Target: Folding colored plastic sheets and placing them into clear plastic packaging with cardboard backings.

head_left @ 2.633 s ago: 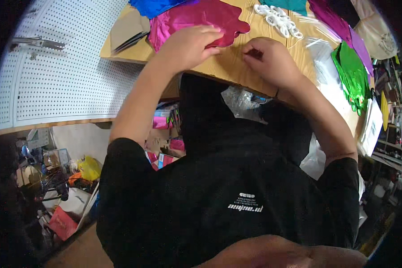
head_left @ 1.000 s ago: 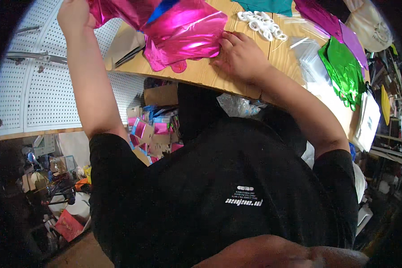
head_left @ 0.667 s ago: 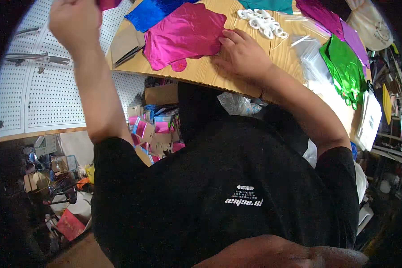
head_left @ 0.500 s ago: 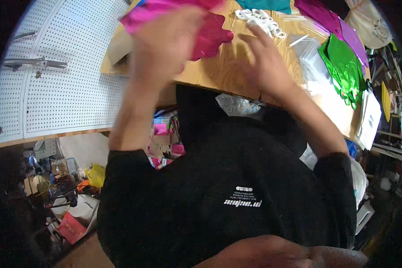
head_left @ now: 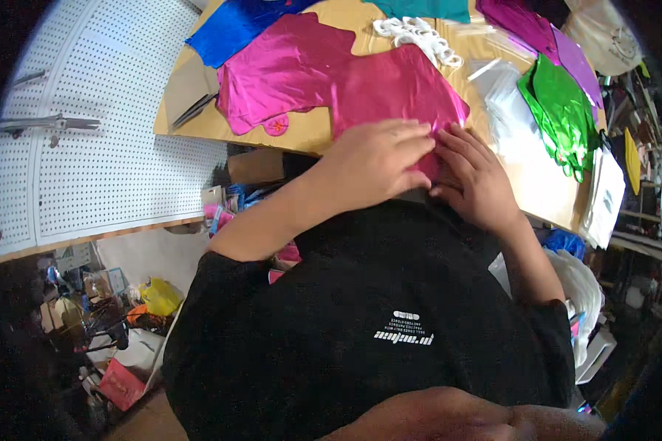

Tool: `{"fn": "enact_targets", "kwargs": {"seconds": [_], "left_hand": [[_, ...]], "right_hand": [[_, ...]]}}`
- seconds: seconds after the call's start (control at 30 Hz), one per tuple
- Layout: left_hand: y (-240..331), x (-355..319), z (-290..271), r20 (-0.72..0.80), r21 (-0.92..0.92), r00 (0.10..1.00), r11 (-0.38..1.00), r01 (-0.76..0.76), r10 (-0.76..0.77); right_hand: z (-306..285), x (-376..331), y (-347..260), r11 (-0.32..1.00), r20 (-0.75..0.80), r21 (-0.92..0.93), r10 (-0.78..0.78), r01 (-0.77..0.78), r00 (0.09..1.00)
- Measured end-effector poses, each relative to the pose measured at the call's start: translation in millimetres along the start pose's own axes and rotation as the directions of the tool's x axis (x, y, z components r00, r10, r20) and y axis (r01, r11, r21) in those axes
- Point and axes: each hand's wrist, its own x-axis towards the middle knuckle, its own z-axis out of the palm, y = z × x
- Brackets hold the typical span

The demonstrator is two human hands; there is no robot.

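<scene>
A shiny pink deflated foil balloon point(head_left: 397, 84) lies flat near the front edge of the wooden table, its near end between my hands. Across that near end rests my left hand point(head_left: 379, 158), fingers stretched to the right and thumb apart. My right hand point(head_left: 482, 180) lies at the balloon's right edge, fingers spread and slightly bent, their tips close to those of my left hand. Another pink foil balloon point(head_left: 272, 70) adjoins it on the left. What lies under my palms is hidden.
Black scissors point(head_left: 193, 110) lie at the table's left side, near a blue foil sheet point(head_left: 235, 33). White rings point(head_left: 419, 37) are heaped at the back. Clear plastic sleeves point(head_left: 500, 95) and a green foil balloon point(head_left: 563, 110) lie right. A white pegboard point(head_left: 125, 147) stands left.
Both hands have come down toward me from farther over the table. The pink foil balloon now lies spread near the front edge, and the blue sheet shows more.
</scene>
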Motion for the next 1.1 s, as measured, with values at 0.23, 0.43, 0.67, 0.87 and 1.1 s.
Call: {"fn": "enact_targets", "kwargs": {"seconds": [0.23, 0.43, 0.67, 0.87, 1.1], "left_hand": [[-184, 11, -109, -0.215, 0.326, 0.915, 0.859, 0.395, -0.340], [-310, -37, -136, 0.156, 0.458, 0.872, 0.816, 0.352, -0.464], [-315, -34, -140, 0.169, 0.443, 0.856, 0.814, 0.377, -0.488], [-317, -25, -133, 0.178, 0.607, 0.884, 0.755, 0.248, -0.433], [-299, -22, -144, 0.201, 0.580, 0.883, 0.778, 0.242, -0.425]], "right_hand": [[-9, 8, -1, 1.000, 0.005, 0.020, 0.000, 0.000, 1.000], [-14, 55, -16, 0.993, -0.105, 0.066, -0.094, 0.102, 0.990], [34, 173, -28, 0.929, -0.160, 0.127, -0.327, 0.348, 0.931], [80, 247, -2, 0.943, 0.049, -0.051, -0.328, 0.330, 0.944], [58, 242, -2, 0.965, 0.122, 0.062, -0.259, 0.254, 0.958]]}}
